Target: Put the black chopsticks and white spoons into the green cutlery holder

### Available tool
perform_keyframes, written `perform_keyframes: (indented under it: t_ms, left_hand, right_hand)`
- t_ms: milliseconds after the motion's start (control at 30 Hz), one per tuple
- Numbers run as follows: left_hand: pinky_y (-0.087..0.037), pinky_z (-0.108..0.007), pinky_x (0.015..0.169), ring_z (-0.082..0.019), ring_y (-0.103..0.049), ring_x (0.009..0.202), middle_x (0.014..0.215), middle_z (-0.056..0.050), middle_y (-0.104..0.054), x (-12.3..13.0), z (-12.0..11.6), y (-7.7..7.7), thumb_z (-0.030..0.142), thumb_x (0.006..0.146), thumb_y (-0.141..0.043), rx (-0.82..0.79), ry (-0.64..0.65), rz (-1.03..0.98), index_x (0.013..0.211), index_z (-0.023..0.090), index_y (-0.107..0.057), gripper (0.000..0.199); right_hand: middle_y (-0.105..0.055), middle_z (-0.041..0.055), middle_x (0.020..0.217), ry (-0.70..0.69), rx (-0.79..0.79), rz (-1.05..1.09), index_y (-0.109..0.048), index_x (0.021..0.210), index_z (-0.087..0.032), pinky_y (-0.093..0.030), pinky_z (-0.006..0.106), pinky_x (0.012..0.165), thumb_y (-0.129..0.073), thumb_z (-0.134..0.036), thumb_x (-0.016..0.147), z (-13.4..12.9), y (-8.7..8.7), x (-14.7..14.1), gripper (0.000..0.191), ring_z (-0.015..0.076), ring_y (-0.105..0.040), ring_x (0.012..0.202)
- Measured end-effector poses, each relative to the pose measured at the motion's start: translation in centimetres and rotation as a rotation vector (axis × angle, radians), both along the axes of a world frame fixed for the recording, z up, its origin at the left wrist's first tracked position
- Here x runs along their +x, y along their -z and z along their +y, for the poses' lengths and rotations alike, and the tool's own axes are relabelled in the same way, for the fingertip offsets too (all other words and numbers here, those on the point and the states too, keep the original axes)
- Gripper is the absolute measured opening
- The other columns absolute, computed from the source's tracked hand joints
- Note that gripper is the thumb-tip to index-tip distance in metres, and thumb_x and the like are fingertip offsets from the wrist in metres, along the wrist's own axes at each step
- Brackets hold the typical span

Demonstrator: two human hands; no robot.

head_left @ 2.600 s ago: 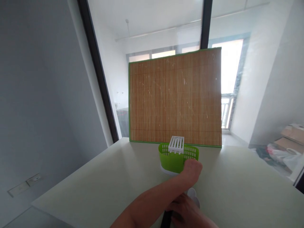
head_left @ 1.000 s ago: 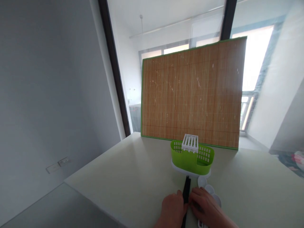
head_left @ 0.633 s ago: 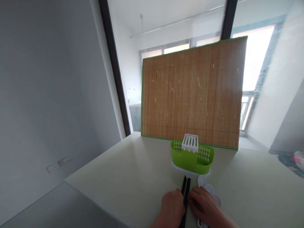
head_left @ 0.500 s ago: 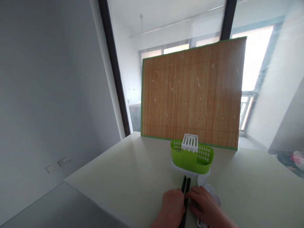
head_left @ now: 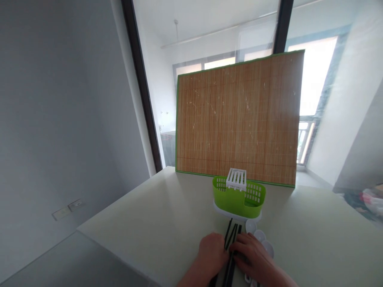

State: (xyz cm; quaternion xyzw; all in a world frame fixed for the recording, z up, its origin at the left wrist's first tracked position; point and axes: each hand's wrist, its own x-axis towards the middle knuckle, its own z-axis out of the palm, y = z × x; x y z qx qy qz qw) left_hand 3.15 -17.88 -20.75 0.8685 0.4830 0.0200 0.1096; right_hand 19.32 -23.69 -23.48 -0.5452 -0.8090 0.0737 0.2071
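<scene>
Several black chopsticks (head_left: 239, 229) lie lengthwise on the white table, their far tips fanned slightly apart. My left hand (head_left: 213, 252) is curled closed around chopsticks on the left side of the bundle. From the right, my right hand (head_left: 253, 253) has its bent fingers closed on the other chopsticks. Partly beneath and beyond that hand are white spoons (head_left: 250, 226) in an overlapping row, with their handles mostly covered. A green basket (head_left: 231, 202) with a white base and a white slatted rack (head_left: 236, 179) on top stands just past the chopstick tips.
A bamboo mat (head_left: 237, 119) with green edging stands upright at the back of the white table (head_left: 167, 211). Behind it is a dark-framed glass panel. The grey wall (head_left: 60, 119) with a socket (head_left: 75, 205) runs along the left.
The chopsticks have spread from two close groups into a wider fan. My left hand has shifted slightly left with some of them. The view has turned a little.
</scene>
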Motion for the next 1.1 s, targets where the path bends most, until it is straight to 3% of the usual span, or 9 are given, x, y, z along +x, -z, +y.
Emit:
perform_keyframes:
  t_ms: [100,233,300,367,500,667,933,1100]
  left_hand:
    - [-0.044,-0.024,0.062,-0.017,-0.062,0.072,0.076,-0.006,-0.067,-1.8,1.4,-1.0,0.023,0.072,-0.048,-0.075,0.013,-0.192,0.079,0.015,-0.064,0.019]
    - [-0.040,-0.019,0.047,-0.010,-0.053,0.049,0.061,0.002,-0.057,-4.1,3.5,-3.7,0.032,0.081,-0.041,-0.160,0.026,-0.599,0.078,0.016,-0.055,0.021]
    - [-0.038,-0.018,0.043,-0.008,-0.049,0.046,0.059,0.005,-0.053,-4.7,4.1,-4.9,0.037,0.082,-0.040,-0.155,0.018,-0.765,0.079,0.017,-0.051,0.023]
    - [-0.039,-0.017,0.043,-0.008,-0.049,0.048,0.060,0.005,-0.052,-5.0,4.6,-5.4,0.040,0.082,-0.042,-0.121,0.012,-0.865,0.079,0.018,-0.050,0.024]
    - [-0.042,-0.017,0.043,-0.008,-0.049,0.052,0.066,0.003,-0.057,-4.9,5.1,-4.4,0.040,0.080,-0.046,-0.092,-0.005,-0.920,0.078,0.018,-0.052,0.023]
    - [-0.044,-0.017,0.043,-0.007,-0.048,0.050,0.071,0.001,-0.061,-5.1,4.9,-2.5,0.038,0.080,-0.048,-0.147,-0.013,-0.947,0.078,0.017,-0.054,0.022]
    - [-0.047,-0.018,0.060,-0.010,-0.057,0.068,0.085,-0.002,-0.066,-6.1,4.1,-3.7,0.036,0.084,-0.049,0.017,0.077,-0.946,0.089,0.019,-0.063,0.022]
    - [-0.047,-0.018,0.063,-0.010,-0.058,0.072,0.085,-0.001,-0.066,-5.9,4.3,-2.4,0.031,0.084,-0.048,-0.020,0.133,-0.903,0.090,0.020,-0.063,0.019]
  right_hand:
    - [-0.057,0.0022,0.091,0.014,0.000,0.030,-0.058,0.105,-0.027,-0.035,0.033,0.077,-0.054,-0.019,0.076,-0.2,-0.3,-0.1,0.030,0.0209,-0.051,0.089]
    - [-0.051,0.0066,0.111,-0.003,0.029,0.014,-0.051,0.120,-0.029,-0.036,0.037,0.083,-0.055,-0.026,0.079,-0.4,-1.2,-1.0,0.041,0.0239,-0.048,0.098]
    - [-0.047,0.0068,0.120,-0.039,0.031,0.003,-0.052,0.120,-0.030,-0.035,0.038,0.086,-0.055,-0.029,0.080,-0.4,-1.5,-1.7,0.041,0.0247,-0.046,0.103]
    - [-0.050,0.0044,0.118,-0.085,0.003,-0.004,-0.057,0.112,-0.031,-0.035,0.037,0.086,-0.056,-0.029,0.079,-0.3,-1.5,-2.3,0.032,0.0234,-0.047,0.101]
    - [-0.057,0.0019,0.096,-0.129,-0.043,0.016,-0.065,0.089,-0.026,-0.036,0.032,0.082,-0.062,-0.023,0.074,-0.1,-1.1,-2.7,0.015,0.0200,-0.049,0.093]
    - [-0.058,0.0028,0.087,-0.130,-0.016,0.075,-0.064,0.077,-0.021,-0.037,0.030,0.078,-0.059,-0.018,0.074,0.0,-0.4,-2.2,0.007,0.0193,-0.049,0.088]
    - [-0.055,0.0017,0.085,-0.132,0.017,0.092,-0.059,0.073,-0.020,-0.036,0.029,0.075,-0.055,-0.016,0.076,0.1,0.3,-1.8,0.006,0.0175,-0.048,0.085]
    - [-0.055,0.0016,0.085,-0.139,0.035,0.091,-0.058,0.074,-0.020,-0.036,0.029,0.076,-0.055,-0.015,0.076,0.1,0.4,-1.7,0.006,0.0175,-0.048,0.085]
